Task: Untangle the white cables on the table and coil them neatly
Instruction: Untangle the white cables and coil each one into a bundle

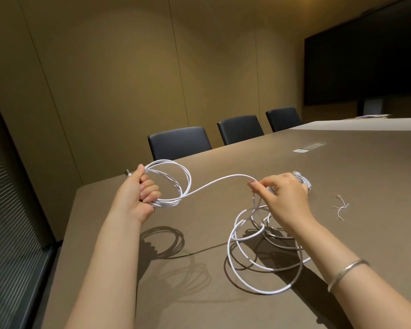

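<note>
Thin white cable (220, 180), part coiled, the rest seemingly tangled loops

Thin white round cable (220, 180), partly wound into a neat multi-turn coil (173, 184) raised above the desk; one strand sags rightward to a loose tangle of overlapping loops (259, 257) lying on the desk. A metal plug (128, 173) projects at the coil's left.

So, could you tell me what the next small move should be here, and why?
Probably the right hand should carry its pinched strand over to the left hand and lay one more loop onto the coil gripped there, because loose cable is still sprawled in overlapping loops on the table.
</note>
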Action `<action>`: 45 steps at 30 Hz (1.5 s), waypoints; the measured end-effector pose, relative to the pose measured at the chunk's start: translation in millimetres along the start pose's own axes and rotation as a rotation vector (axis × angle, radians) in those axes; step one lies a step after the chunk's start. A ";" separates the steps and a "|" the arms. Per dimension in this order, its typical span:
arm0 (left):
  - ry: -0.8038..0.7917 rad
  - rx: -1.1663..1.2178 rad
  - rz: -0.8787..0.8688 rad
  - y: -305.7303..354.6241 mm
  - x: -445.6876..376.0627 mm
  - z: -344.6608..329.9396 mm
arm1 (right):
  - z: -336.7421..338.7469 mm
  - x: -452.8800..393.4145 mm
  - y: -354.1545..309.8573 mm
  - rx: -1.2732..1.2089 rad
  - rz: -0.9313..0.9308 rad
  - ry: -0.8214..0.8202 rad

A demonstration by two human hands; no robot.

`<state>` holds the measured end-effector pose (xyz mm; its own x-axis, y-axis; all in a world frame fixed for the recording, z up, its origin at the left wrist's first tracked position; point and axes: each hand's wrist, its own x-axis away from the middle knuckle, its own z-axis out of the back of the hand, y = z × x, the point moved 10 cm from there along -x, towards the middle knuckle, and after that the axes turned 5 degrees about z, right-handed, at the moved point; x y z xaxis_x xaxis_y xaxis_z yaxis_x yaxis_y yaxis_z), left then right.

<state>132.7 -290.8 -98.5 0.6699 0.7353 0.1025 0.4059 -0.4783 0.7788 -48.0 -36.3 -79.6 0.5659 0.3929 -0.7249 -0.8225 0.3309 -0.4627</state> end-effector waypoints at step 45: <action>-0.144 -0.613 -0.242 -58.5 41.3 -99.8 | -52.2 31.5 -64.8 -1.550 -0.369 -0.499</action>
<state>74.6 -184.5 -78.1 0.6977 0.6961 -0.1696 0.1571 0.0823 0.9841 20.1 -90.1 -99.0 0.4406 0.8097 -0.3877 0.2478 -0.5247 -0.8144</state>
